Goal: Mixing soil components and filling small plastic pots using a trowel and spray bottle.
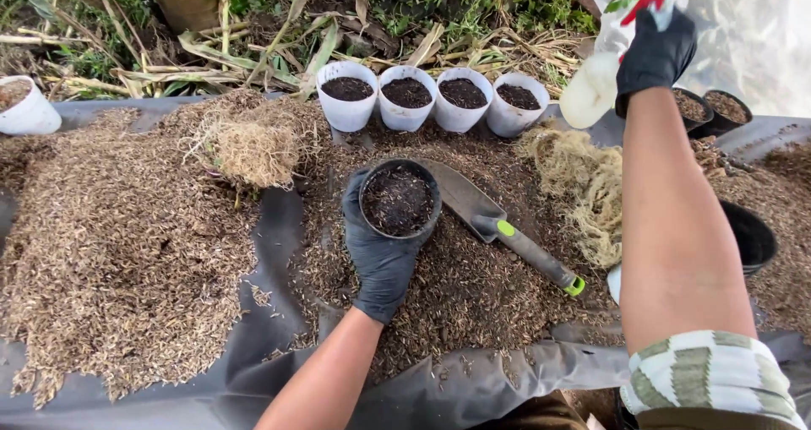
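My left hand [380,253], in a black glove, grips a small black pot [399,198] filled with dark soil mix, held over a heap of husk and soil. My right hand [655,54], also gloved in black, is raised at the upper right and holds a translucent spray bottle [604,67] with a red trigger. A grey hand trowel [490,215] with a green-tipped handle lies on the heap just right of the pot, blade under the pot's edge.
Several white cups [405,113] of dark soil stand in a row behind. A large husk pile [118,244] covers the black sheet [270,312] on the left. Coir fibre clumps [583,185], an empty black pot [752,237], two filled black pots [710,109] and a white cup [29,113] lie around.
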